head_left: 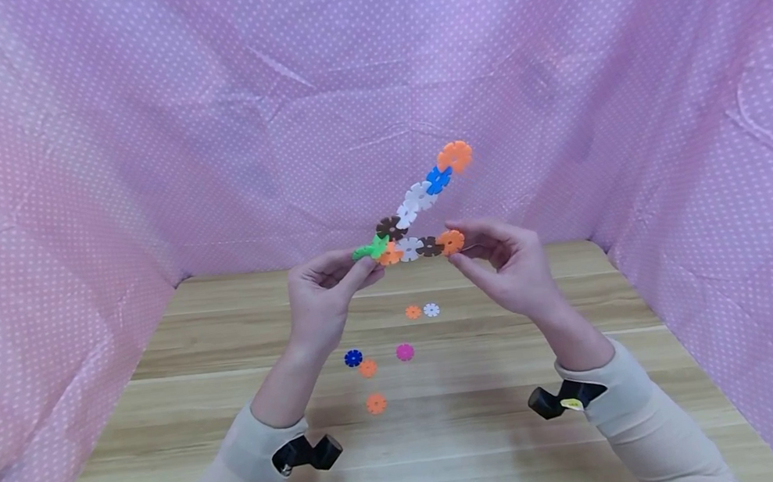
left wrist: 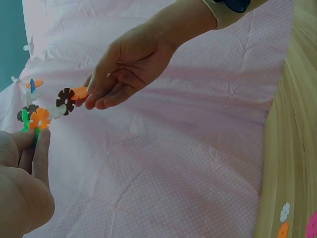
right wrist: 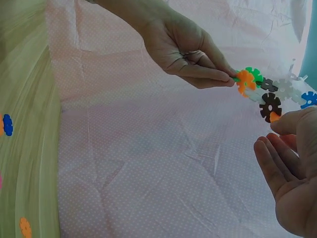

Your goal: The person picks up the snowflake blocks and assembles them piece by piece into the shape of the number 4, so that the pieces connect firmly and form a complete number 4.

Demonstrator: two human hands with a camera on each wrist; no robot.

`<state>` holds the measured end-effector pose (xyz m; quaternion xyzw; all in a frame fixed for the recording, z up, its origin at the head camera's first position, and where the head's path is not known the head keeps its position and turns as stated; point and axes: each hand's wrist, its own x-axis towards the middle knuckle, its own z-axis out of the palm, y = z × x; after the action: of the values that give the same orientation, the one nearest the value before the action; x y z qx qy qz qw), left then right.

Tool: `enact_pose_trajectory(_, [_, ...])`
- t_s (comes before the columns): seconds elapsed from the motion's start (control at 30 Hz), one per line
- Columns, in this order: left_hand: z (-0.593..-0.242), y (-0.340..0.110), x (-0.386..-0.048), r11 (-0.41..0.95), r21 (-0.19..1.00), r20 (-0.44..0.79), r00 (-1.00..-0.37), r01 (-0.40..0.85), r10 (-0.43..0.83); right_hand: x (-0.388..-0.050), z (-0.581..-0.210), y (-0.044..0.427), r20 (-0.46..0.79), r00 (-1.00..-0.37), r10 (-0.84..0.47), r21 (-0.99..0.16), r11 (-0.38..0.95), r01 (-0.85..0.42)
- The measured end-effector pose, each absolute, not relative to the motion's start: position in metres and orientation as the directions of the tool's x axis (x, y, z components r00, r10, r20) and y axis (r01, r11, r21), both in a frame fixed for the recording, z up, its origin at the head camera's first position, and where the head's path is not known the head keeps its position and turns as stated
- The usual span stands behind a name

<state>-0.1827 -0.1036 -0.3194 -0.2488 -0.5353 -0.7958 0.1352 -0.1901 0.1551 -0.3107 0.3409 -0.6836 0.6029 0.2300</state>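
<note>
Both hands hold up a V-shaped chain of slotted plastic snowflake discs above the table. At the bend, my left hand pinches the green discs between thumb and fingers. My right hand pinches the orange disc ending the lower arm, which also has a brown disc, a white disc and another orange disc. The upper arm slants away to the right: a brown disc, white discs, a blue disc and an orange end disc.
Several loose discs lie on the wooden table below the hands: an orange one beside a white one, a pink one, a dark blue one touching an orange one, another orange one. Pink dotted cloth surrounds the table.
</note>
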Motion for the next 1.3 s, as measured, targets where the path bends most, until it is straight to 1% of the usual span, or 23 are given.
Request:
enact_pose_trajectory(0.37, [-0.318, -0.105, -0.182, -0.386, 0.797, 0.520, -0.853, 0.464, 0.046, -0.197, -0.332, 0.153, 0.618, -0.740, -0.264, -0.727, 0.165, -0.666])
enact_pose_trajectory(0.77, [-0.319, -0.103, -0.182, -0.407, 0.791, 0.520, -0.852, 0.457, 0.054, -0.206, -0.357, 0.146, 0.521, -0.802, -0.292, -0.781, 0.216, -0.586])
enact_pose_trajectory(1.03, [-0.319, -0.103, -0.183, -0.416, 0.782, 0.533, -0.844, 0.464, 0.061, -0.209, -0.371, 0.143, 0.490, -0.811, -0.319, -0.783, 0.248, -0.570])
enact_pose_trajectory(1.3, [-0.318, -0.104, -0.182, -0.407, 0.790, 0.523, -0.850, 0.459, 0.058, -0.214, -0.386, 0.139, 0.506, -0.782, -0.365, -0.756, 0.250, -0.605])
